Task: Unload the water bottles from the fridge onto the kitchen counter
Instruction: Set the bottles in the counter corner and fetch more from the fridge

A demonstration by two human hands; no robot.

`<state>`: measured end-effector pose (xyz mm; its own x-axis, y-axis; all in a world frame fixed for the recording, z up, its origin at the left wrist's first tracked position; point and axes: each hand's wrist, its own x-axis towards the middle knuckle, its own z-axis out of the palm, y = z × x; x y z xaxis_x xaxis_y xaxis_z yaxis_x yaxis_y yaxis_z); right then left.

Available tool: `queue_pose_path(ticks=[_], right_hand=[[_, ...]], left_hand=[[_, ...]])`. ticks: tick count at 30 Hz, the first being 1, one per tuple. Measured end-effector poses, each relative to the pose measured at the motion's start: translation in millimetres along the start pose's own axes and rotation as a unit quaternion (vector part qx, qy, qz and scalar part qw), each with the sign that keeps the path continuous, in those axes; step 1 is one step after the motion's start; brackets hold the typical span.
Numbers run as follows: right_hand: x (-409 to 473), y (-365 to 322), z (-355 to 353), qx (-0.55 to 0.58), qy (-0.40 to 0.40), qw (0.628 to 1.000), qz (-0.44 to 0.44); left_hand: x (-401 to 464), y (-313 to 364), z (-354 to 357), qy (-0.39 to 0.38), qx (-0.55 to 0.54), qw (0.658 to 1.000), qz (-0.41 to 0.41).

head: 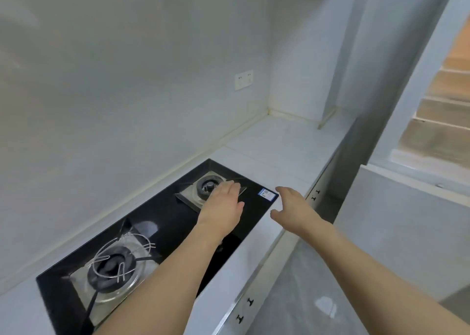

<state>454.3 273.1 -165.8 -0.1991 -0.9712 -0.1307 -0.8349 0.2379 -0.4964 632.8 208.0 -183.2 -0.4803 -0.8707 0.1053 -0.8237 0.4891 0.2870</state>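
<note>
The white kitchen counter [284, 141] runs from lower left to the far corner. No water bottle and no fridge are in view. My left hand [223, 202] hovers over the far burner of the stove, fingers straight and holding nothing. My right hand [292, 207] is stretched out over the counter's front edge beside the stove, fingers relaxed and spread, holding nothing.
A black glass gas stove [165, 222] with two burners is set into the counter. A wall socket [243, 80] sits on the back wall. Cabinet fronts with small black handles [250, 301] lie below the counter edge. Wooden stairs [442, 111] show at the right.
</note>
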Motion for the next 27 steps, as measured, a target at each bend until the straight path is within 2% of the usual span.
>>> queue_pose_path(ticks=[2, 13, 27], right_hand=[[3.6, 44.2, -26.6, -0.003, 0.014, 1.000, 0.017], [20.9, 166.2, -104.0, 0.019, 0.051, 0.995, 0.087], [117.1, 280.2, -151.2, 0.059, 0.091, 0.979, 0.175]], left_hand=[[28.6, 43.2, 16.1, 0.000, 0.006, 1.000, 0.029], [118.8, 165.4, 56.0, -0.017, 0.008, 0.992, 0.128], [282.9, 248.2, 118.5, -0.052, -0.013, 0.975, 0.215]])
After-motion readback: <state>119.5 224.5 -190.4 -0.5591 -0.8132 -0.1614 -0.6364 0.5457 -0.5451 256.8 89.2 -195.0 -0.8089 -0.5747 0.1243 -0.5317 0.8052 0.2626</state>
